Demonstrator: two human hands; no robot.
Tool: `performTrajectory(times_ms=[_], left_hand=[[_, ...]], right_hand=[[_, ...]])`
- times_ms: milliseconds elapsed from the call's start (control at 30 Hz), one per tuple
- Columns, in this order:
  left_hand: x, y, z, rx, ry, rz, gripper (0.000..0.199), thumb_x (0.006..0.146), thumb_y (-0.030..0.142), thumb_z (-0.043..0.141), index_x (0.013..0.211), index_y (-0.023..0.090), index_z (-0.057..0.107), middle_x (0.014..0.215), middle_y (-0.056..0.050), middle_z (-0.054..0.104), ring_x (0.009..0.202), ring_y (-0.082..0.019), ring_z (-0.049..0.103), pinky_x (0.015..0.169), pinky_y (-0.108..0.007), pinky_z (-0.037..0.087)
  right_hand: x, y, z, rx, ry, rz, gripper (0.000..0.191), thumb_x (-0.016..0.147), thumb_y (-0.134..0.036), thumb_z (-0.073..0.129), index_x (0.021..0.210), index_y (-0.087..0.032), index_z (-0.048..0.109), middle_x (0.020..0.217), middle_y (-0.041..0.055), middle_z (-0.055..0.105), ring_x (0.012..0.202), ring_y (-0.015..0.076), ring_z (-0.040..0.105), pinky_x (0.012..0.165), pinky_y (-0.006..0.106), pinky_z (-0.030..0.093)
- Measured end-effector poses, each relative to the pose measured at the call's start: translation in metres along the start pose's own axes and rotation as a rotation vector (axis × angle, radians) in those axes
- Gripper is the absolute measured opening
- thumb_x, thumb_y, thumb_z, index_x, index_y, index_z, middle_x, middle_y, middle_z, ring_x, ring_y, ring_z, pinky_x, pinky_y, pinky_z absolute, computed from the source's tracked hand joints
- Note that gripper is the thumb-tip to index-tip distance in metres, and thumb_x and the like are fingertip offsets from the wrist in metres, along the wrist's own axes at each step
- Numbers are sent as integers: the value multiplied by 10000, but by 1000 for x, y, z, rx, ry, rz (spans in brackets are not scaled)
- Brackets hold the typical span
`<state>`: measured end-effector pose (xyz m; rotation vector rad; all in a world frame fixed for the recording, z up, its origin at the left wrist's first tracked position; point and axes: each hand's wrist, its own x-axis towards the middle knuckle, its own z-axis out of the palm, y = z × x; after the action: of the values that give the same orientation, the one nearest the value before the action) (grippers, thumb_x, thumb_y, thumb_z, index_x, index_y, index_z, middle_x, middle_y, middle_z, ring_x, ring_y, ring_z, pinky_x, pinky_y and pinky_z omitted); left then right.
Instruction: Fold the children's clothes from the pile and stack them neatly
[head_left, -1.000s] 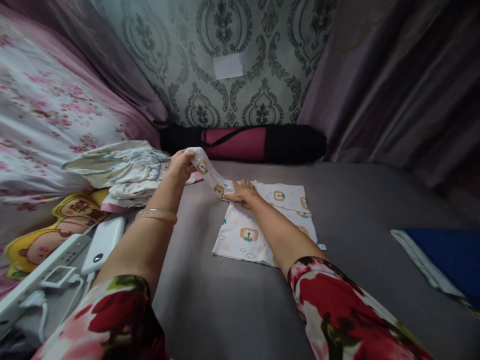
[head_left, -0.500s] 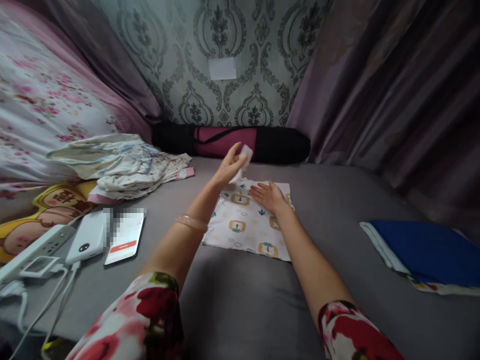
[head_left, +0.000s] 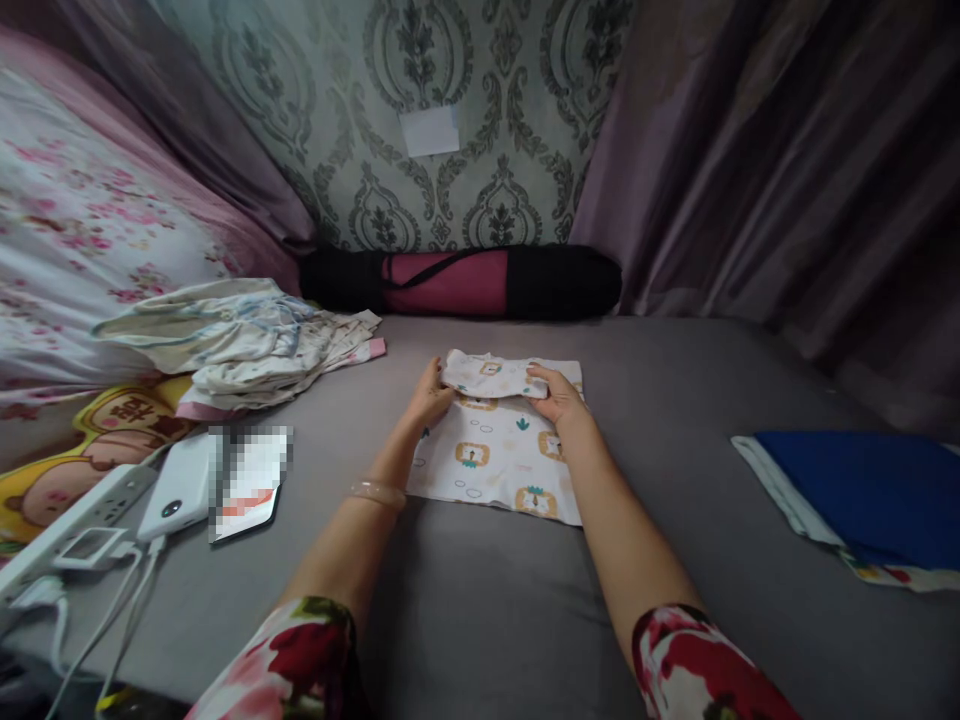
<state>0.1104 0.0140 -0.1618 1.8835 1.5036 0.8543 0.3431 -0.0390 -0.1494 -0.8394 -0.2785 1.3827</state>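
A white printed cloth (head_left: 487, 465) with tan lion faces and small green plants lies flat on the grey sheet. Its far part is folded over towards me as a narrow flap (head_left: 495, 374). My left hand (head_left: 433, 396) pinches the left end of this flap, thumb on the near side. At the right end, my right hand (head_left: 553, 394) grips the flap between thumb and fingers. Some fingertips of both hands are hidden by the fabric. Whether the cloth is a garment, I cannot tell.
A black and maroon long bag (head_left: 450, 283) lies against the wall. On the left are crumpled clothes (head_left: 255, 345), a yellow cartoon cushion (head_left: 112, 430), a power bank (head_left: 180, 485), a phone (head_left: 251, 490) and a power strip (head_left: 97, 510) with cables. Folded blue fabric (head_left: 862, 500) lies right.
My left hand has come down from above the cloth's far edge to the flap's left end. My right hand has closed from open fingers onto the right end. The far part now lies folded over.
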Motion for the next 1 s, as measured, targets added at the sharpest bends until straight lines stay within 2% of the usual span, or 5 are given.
performTrajectory(times_ms=[233, 367, 633, 867, 1000], left_hand=[[-13, 6, 2, 400, 18, 144, 578, 797, 50, 403, 1349, 206, 471, 1149, -125, 529, 1103, -245, 540, 950, -375, 456], [-21, 17, -3, 530, -53, 152, 437, 865, 89, 362, 1238, 233, 540, 1150, -117, 512, 1024, -238, 564, 830, -333, 476], [-25, 25, -4, 576, -61, 62, 330, 886, 131, 377, 1163, 155, 556, 1099, -156, 595, 1005, -263, 602, 818, -345, 467], [8, 19, -16, 408, -149, -176, 212, 728, 131, 570, 924, 168, 643, 929, -141, 698, 905, -275, 653, 753, -337, 484], [19, 24, -6, 409, 19, 16, 307, 809, 123, 456, 1060, 159, 629, 1071, -140, 678, 1028, -248, 621, 874, -354, 473]], right_hand=[[7, -14, -20, -909, 294, -489, 532, 688, -18, 507, 1193, -163, 590, 1137, 78, 679, 1069, 208, 623, 992, 391, 472], [0, -16, -24, -1351, 294, -543, 613, 764, -62, 440, 1373, -115, 491, 1306, 150, 595, 1232, 247, 541, 1076, 388, 388], [-12, -11, -29, -1530, 247, -625, 592, 847, -84, 343, 1436, -65, 393, 1364, 197, 523, 1302, 278, 454, 1086, 426, 360], [-12, -12, -29, -1654, 378, -751, 499, 876, -93, 334, 1353, -62, 477, 1313, 222, 523, 1257, 309, 445, 1066, 471, 331], [-14, -6, -20, -1748, 309, -762, 487, 890, -87, 301, 1328, -78, 512, 1328, 204, 540, 1300, 295, 423, 1110, 474, 269]])
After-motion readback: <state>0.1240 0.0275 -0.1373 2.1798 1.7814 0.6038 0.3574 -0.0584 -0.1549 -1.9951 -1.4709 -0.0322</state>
